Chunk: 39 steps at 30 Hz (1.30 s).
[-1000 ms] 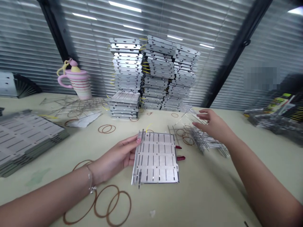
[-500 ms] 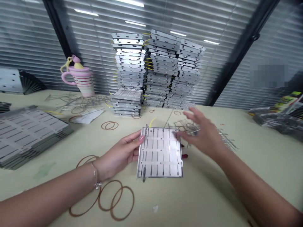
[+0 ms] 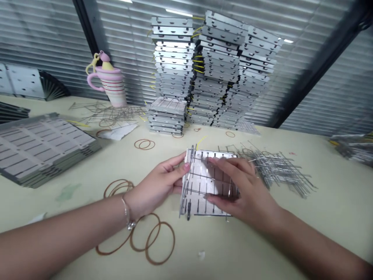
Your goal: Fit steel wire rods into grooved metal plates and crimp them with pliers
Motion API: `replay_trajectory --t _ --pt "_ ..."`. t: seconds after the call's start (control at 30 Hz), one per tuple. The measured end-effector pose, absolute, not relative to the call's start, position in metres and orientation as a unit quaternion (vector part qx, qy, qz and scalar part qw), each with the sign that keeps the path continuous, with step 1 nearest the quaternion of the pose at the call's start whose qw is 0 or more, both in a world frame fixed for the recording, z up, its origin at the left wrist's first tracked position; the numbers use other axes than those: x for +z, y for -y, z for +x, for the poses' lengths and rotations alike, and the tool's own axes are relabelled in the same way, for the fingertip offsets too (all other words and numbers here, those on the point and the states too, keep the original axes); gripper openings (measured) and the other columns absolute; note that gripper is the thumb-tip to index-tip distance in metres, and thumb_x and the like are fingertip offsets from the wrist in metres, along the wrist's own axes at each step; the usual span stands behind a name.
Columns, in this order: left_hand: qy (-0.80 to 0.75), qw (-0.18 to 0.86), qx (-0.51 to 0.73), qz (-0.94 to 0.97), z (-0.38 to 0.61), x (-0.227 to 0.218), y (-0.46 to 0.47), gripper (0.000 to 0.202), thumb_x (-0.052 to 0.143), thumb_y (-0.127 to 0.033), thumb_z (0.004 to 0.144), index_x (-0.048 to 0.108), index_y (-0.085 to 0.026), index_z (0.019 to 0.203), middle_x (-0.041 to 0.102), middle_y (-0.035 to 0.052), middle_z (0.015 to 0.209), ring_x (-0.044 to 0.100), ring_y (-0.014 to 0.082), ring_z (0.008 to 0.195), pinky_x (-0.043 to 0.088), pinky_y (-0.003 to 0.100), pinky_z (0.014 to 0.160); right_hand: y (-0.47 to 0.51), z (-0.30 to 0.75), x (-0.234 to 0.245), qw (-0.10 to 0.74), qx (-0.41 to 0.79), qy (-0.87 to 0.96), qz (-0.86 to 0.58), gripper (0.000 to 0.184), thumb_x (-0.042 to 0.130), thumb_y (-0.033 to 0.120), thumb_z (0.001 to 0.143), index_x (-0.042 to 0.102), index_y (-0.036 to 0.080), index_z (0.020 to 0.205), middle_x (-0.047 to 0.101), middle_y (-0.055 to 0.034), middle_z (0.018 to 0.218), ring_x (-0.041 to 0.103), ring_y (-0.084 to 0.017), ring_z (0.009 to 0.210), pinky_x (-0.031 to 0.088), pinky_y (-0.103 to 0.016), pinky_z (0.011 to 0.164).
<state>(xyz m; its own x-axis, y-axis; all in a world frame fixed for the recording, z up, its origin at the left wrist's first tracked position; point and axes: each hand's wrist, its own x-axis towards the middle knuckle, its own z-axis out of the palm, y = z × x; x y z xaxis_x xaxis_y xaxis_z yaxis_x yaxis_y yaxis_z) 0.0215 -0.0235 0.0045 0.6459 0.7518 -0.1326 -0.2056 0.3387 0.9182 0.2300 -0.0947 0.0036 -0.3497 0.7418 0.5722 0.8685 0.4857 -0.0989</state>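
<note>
My left hand (image 3: 163, 181) grips the left edge of a flat metal panel (image 3: 204, 204), thumb on top and fingers underneath. The panel is pale with rows of dark slots, a small dark metal clip (image 3: 189, 210) at its lower left and a yellow wire (image 3: 201, 142) at its top edge. My right hand (image 3: 243, 186) reaches over the panel's right side, thumb and fingers bent around a thin wire frame (image 3: 215, 177). Thin rods of that frame cross the panel's face. My right fingers hide part of both.
Loose wire frames (image 3: 284, 171) lie at right, more wire pieces (image 3: 113, 112) at back left. Tall stacks of metal panels (image 3: 173, 70) stand behind. Another panel stack (image 3: 43, 147) lies left. Rubber bands (image 3: 160, 243) lie in front; a striped pink cup (image 3: 112, 85) stands at back.
My right hand has come down from above the panel's right edge onto its face, with a thin wire frame now across it. My left hand keeps its hold. The view has shifted.
</note>
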Motion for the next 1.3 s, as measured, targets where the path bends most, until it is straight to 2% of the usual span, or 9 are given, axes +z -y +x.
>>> replay_trajectory --t 0.33,0.5,0.73,0.83,0.97,1.07,1.13,1.2,1.3 --pt "-0.274 0.766 0.311 0.491 0.021 0.005 0.024 0.048 0.063 -0.032 0.084 0.052 -0.028 0.131 0.066 0.0076 0.111 0.062 0.0197 0.087 0.051 0.037 0.079 0.096 0.233 0.004 0.275 -0.105 0.826 -0.48 0.073 0.065 0.035 0.077 0.029 0.026 0.14 0.058 -0.0112 0.118 0.049 -0.029 0.109 0.043 -0.047 0.089" --pt "-0.27 0.761 0.31 0.501 0.02 0.003 0.023 0.052 0.063 -0.033 0.084 0.049 -0.029 0.134 0.066 0.0073 0.11 0.062 0.0195 0.087 0.05 0.035 0.078 0.097 0.23 0.002 0.269 -0.124 0.858 -0.421 0.074 0.063 0.029 0.079 0.023 0.024 0.142 0.054 -0.009 0.13 0.045 -0.028 0.115 0.04 -0.046 0.092" --pt "-0.283 0.737 0.301 0.535 0.019 0.001 0.024 0.05 0.059 -0.036 0.086 0.047 -0.03 0.135 0.066 0.0056 0.105 0.06 0.0186 0.085 0.048 0.033 0.077 0.093 0.23 -0.001 0.276 -0.148 0.861 -0.401 0.056 0.065 0.028 0.078 0.041 0.019 0.128 0.054 -0.0066 0.132 0.045 -0.028 0.113 0.04 -0.046 0.091" --pt "-0.296 0.669 0.321 0.601 0.019 0.009 0.031 0.041 0.057 -0.035 0.087 0.057 -0.025 0.126 0.068 0.0042 0.099 0.058 0.0181 0.082 0.046 0.031 0.078 0.097 0.222 -0.001 0.285 -0.164 0.859 -0.393 0.045 0.064 0.027 0.079 0.047 0.02 0.12 0.055 -0.0058 0.131 0.046 -0.028 0.111 0.04 -0.046 0.09" --pt "-0.331 0.482 0.333 0.74 0.015 0.019 0.035 0.03 0.055 -0.032 0.088 0.065 -0.024 0.116 0.069 0.0015 0.096 0.058 0.0194 0.084 0.043 0.026 0.079 0.107 0.207 0.005 0.266 -0.191 0.856 -0.399 0.04 0.06 0.033 0.083 0.05 0.019 0.119 0.054 -0.0079 0.132 0.047 -0.029 0.11 0.039 -0.046 0.089" --pt "-0.366 0.432 0.304 0.766 0.009 0.021 0.032 0.045 0.054 -0.036 0.088 0.05 -0.028 0.133 0.059 0.0005 0.126 0.052 0.0225 0.111 0.037 0.026 0.094 0.103 0.22 0.017 0.283 -0.153 0.847 -0.422 0.048 0.054 0.042 0.086 0.044 0.02 0.127 0.057 -0.0093 0.126 0.048 -0.028 0.112 0.039 -0.045 0.091" --pt "-0.409 0.441 0.308 0.737 0.006 0.022 0.029 0.058 0.055 -0.04 0.087 0.037 -0.03 0.141 0.043 -0.0019 0.143 0.037 0.0227 0.128 0.026 0.025 0.104 0.094 0.244 0.025 0.34 -0.126 0.8 -0.477 0.046 0.05 0.043 0.088 0.042 0.022 0.129 0.057 -0.0097 0.123 0.049 -0.027 0.112 0.04 -0.045 0.093" --pt "-0.426 0.497 0.299 0.695 0.004 0.023 0.026 0.058 0.056 -0.043 0.086 0.037 -0.03 0.14 0.044 -0.0003 0.142 0.037 0.0236 0.129 0.027 0.027 0.105 0.082 0.271 0.03 0.361 -0.112 0.743 -0.552 0.043 0.05 0.042 0.088 0.044 0.022 0.126 0.056 -0.0108 0.122 0.049 -0.027 0.113 0.041 -0.045 0.092" --pt "-0.372 0.628 0.271 0.628 0.003 0.026 0.027 0.046 0.057 -0.04 0.085 0.047 -0.028 0.128 0.057 0.0032 0.122 0.05 0.0233 0.113 0.039 0.029 0.092 0.07 0.296 0.031 0.237 -0.041 0.787 -0.568 0.033 0.056 0.041 0.085 0.055 0.023 0.112 0.06 -0.0092 0.111 0.053 -0.026 0.105 0.044 -0.043 0.087"
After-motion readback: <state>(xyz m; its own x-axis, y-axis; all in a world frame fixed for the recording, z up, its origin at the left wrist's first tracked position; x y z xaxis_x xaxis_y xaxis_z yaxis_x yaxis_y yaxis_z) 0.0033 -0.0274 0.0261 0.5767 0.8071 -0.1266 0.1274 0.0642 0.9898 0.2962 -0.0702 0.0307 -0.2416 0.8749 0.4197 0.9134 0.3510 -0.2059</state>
